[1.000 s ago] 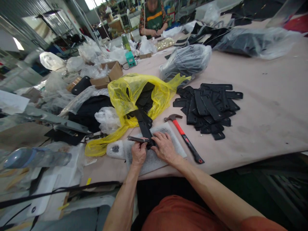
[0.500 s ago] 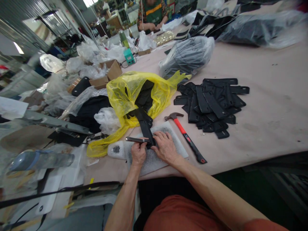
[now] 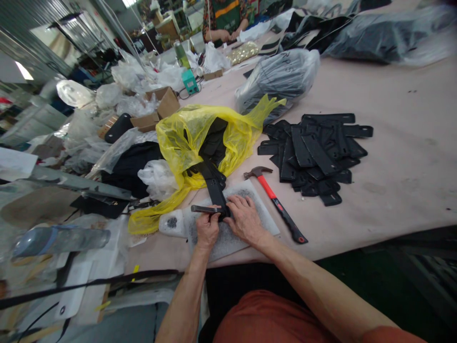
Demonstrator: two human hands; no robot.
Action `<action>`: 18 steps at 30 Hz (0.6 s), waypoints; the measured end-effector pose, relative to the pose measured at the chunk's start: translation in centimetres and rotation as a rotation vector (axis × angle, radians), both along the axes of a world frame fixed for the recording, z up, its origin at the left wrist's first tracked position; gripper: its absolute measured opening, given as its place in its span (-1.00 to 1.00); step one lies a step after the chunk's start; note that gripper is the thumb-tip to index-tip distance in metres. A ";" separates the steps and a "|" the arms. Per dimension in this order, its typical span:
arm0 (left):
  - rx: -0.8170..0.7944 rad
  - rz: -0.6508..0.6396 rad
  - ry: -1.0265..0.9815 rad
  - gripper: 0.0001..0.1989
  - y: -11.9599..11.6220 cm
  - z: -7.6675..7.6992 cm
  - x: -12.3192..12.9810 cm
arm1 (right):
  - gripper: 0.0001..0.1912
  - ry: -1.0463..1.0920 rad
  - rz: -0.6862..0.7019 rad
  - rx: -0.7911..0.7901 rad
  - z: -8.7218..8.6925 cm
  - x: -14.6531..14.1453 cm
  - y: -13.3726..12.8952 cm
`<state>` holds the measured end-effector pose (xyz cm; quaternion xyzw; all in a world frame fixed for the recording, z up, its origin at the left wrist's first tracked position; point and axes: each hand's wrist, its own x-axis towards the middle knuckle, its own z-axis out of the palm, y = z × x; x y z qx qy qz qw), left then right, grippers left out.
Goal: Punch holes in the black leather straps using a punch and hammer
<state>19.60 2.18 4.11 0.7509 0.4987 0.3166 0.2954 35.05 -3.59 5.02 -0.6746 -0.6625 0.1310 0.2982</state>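
Observation:
My left hand (image 3: 207,229) is closed around a metal hole punch (image 3: 205,208), which is tilted over the lower end of a black strip (image 3: 215,191). My right hand (image 3: 246,218) grips that same end from the right, thumb and fingers at its edge; the fingertips partly hide it. Beneath both hands lies a pale speckled board (image 3: 264,220). The strip's upper end runs to a yellow plastic bag (image 3: 171,136) that holds more black pieces. Right of the board, a claw hammer (image 3: 273,197) with a red and black handle rests on the table.
A heap of black strips (image 3: 314,152) lies to the right. Behind it is a clear plastic bundle (image 3: 282,78). A white block (image 3: 173,224) sits left of the board. Plastic bags and a cardboard box (image 3: 167,102) crowd the far left. Another person (image 3: 226,21) is across the table.
My left hand and the punch have shifted slightly right, and the punch's angle has changed a little. My right hand stays on the strip. The view has tilted slightly.

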 end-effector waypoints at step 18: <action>0.090 -0.053 0.037 -0.76 -0.3 -1.7 0.9 | -0.67 -0.081 -0.244 -0.005 0.4 7.3 -2.4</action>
